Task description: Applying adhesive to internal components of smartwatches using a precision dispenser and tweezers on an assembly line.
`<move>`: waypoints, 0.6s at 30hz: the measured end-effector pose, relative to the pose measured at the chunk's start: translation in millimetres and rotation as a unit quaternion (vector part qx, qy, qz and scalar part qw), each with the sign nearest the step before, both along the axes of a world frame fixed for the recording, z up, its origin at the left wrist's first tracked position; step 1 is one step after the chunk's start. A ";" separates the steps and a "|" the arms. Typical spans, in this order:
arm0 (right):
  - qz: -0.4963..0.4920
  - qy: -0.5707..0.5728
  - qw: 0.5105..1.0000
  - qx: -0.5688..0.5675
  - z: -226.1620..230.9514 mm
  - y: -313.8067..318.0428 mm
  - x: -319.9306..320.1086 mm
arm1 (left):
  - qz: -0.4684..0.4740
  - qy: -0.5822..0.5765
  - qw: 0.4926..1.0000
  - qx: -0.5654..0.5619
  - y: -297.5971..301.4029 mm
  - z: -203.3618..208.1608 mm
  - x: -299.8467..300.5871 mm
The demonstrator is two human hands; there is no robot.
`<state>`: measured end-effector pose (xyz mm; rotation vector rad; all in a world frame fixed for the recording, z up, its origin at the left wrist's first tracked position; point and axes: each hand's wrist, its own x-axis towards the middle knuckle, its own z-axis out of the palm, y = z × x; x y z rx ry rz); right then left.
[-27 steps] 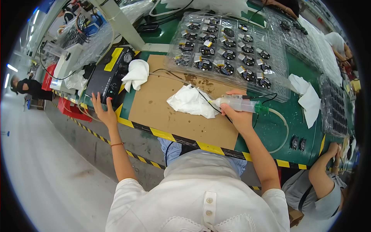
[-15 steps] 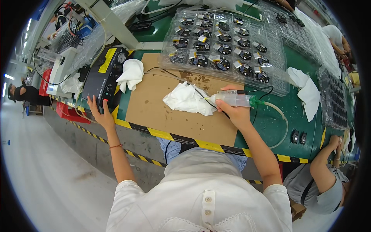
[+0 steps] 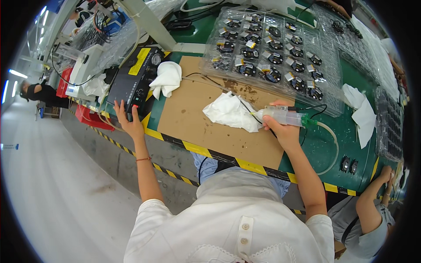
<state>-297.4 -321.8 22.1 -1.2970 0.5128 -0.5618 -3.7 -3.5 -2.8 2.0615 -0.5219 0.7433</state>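
Note:
My right hand [image 3: 284, 131] grips a clear dispensing syringe [image 3: 287, 116] with a green cap, a pale hose running from its back end. The syringe lies nearly level, its tip over a crumpled white cloth [image 3: 232, 111] on a brown cardboard sheet [image 3: 188, 118]. A thin black cable passes across the cloth. At the left, my left hand [image 3: 131, 125] is spread against the front of a black control box [image 3: 133, 83] with a gauge and a yellow label. My thumb is by its red switch; whether it presses the switch I cannot tell.
Clear plastic trays [image 3: 274, 52] of small round electronic parts with silver tabs stand behind the cardboard. Another white cloth [image 3: 166, 78] lies beside the box. Two small black parts [image 3: 349, 165] rest at the table's right, near a co-worker's arm [image 3: 370, 197]. Striped tape edges the table.
The whole scene has shifted rightward and slightly down in the picture. Both hands keep their places at the box and the syringe.

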 end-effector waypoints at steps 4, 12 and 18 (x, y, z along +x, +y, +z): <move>-0.001 -0.003 1.000 -0.014 -0.8 -0.1 -0.7 | -0.012 -0.002 1.000 -0.007 0.6 0.8 0.3; -0.027 -0.014 0.999 -0.010 2.9 2.5 -2.9 | 0.000 0.006 1.000 -0.003 -0.2 2.3 -1.9; -0.045 -0.039 0.998 0.032 7.6 2.9 -0.1 | 0.002 0.008 1.000 0.001 -1.1 2.8 -1.8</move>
